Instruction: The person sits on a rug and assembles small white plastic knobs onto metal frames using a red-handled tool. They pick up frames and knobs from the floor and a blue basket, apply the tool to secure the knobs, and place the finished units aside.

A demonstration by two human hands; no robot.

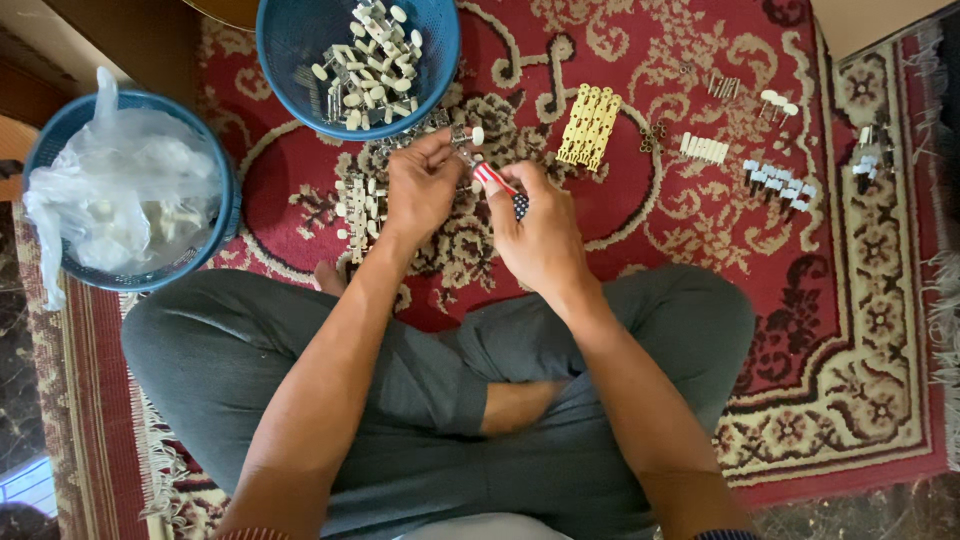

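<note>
Small part: small white-capped metal pin (474, 137), pinched at the fingertips of the left hand (420, 190), just above the carpet at centre.
Left hand: fingers curled closed around the pin, thumb and forefinger meeting at its stem.
Right hand: right hand (540, 235) closed on a slim red-handled tool (494, 178), whose tip points to 10 o'clock and meets the pin between the two hands.
Upper basket: round blue plastic mesh basket (300, 60) at 12 o'clock from the hands, holding a heap of the same white-capped pins on its right side.
Left basket: second blue plastic basket (225, 215) at 9 o'clock, filled with a crumpled clear plastic bag (120, 185); pale pieces show dimly through it.
Loose stock: a cluster of pins (358, 210) lies on the red patterned carpet (700, 230) just left of the left wrist; a cream plastic strip bundle (590, 125) sits at 2 o'clock, with small rows of white and blue-tipped parts (780, 183) farther out at 3 o'clock.
Open room: bare carpet lies right of the hands, between them and the parts rows; the carpet's fringed edge (945, 300) runs along the far right, well apart from the work.
Legs: crossed legs in grey trousers (230, 350) close off the 6 o'clock side.
</note>
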